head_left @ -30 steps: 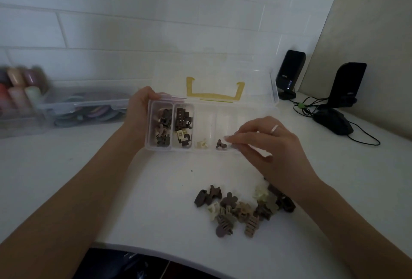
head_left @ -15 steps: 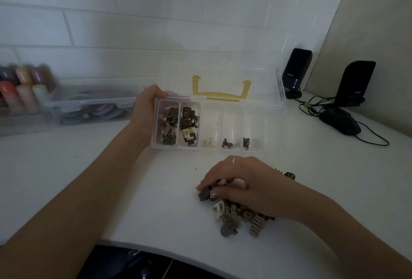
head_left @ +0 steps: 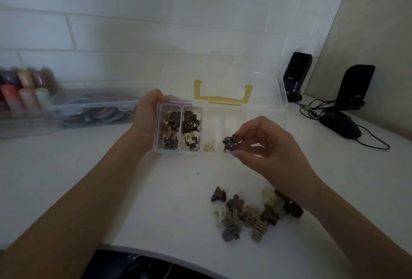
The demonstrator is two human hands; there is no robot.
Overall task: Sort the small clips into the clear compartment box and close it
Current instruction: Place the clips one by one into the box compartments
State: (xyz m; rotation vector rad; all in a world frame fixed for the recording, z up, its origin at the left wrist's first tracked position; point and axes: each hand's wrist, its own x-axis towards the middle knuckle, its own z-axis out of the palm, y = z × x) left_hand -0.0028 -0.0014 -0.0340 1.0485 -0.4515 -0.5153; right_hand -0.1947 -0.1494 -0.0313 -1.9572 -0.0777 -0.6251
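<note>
The clear compartment box (head_left: 156, 147) lies open on the white desk, its lid (head_left: 223, 73) with a yellow handle leaning back against the wall. Its two left compartments hold several brown and cream clips; a cream clip (head_left: 209, 146) lies alone in the third. My left hand (head_left: 148, 111) grips the box's left end. My right hand (head_left: 265, 145) pinches a dark brown clip (head_left: 231, 142) just above the front of the fourth compartment. A pile of loose clips (head_left: 249, 214) sits on the desk near me, partly under my right wrist.
A clear lidded box of coloured rings (head_left: 95, 109) and a container of pastel tubes (head_left: 24, 91) stand at the left by the wall. Two black speakers (head_left: 296, 76), a black mouse (head_left: 341, 125) and cables are at the right. The desk's curved front edge (head_left: 178, 261) is close.
My right hand dropped from the box to the pile, picked a dark brown clip, and lifted it back to the box. The left hand stayed on the box.
</note>
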